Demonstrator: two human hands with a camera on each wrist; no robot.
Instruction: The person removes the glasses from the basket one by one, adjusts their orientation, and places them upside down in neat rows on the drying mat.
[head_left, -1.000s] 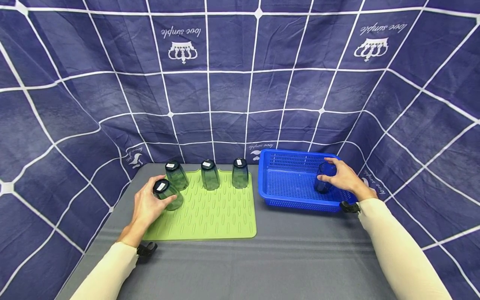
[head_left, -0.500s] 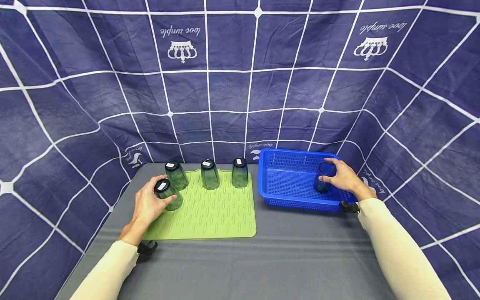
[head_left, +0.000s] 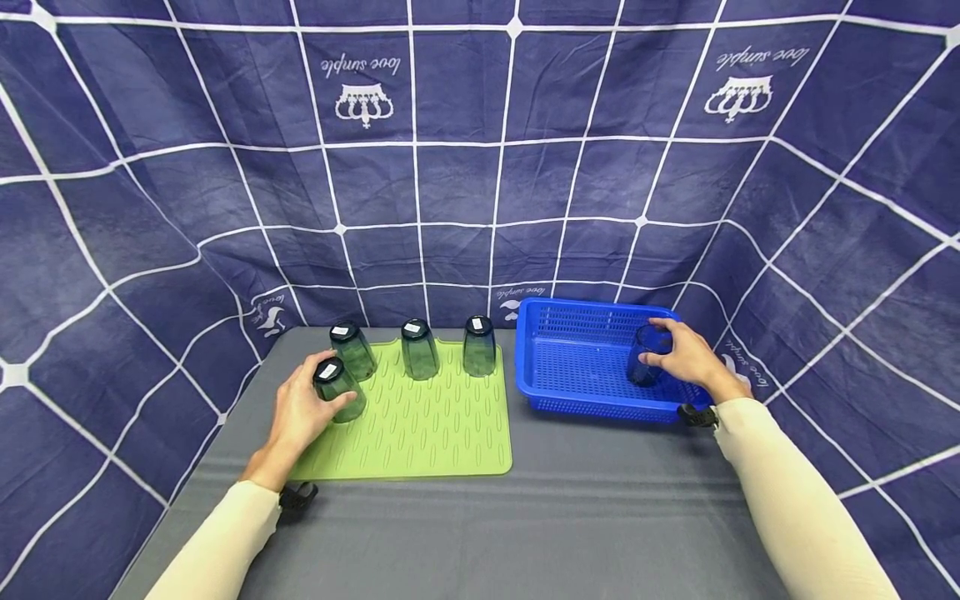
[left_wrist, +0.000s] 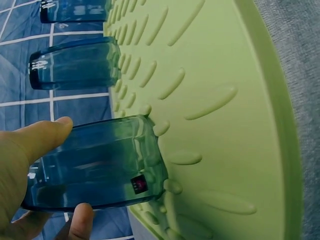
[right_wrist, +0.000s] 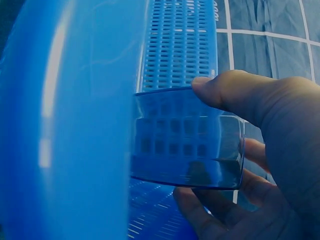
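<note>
My left hand [head_left: 303, 408] grips an upside-down drinking glass [head_left: 341, 393] at the front left of the green drying mat [head_left: 427, 433]. In the left wrist view, thumb and fingers lie on opposite sides of this glass [left_wrist: 95, 162], its rim down at the ridged mat. Behind it another upturned glass [head_left: 354, 354] stands close. My right hand [head_left: 688, 358] holds a glass [head_left: 647, 367] inside the right end of the blue basket [head_left: 577, 400]. In the right wrist view, the thumb lies on one side of that glass [right_wrist: 185, 135] and fingers on the other; the basket wall hides its lower end.
Two more upturned glasses, one in the middle [head_left: 420, 354] and one at the right [head_left: 479, 350], stand along the mat's back edge. A grey cloth [head_left: 480, 533] covers the table. A blue checked curtain [head_left: 465, 183] surrounds the back and sides.
My left hand and its glass have shifted slightly to the right on the mat, the glass tilting a little less. The right hand stays at its glass in the basket.
</note>
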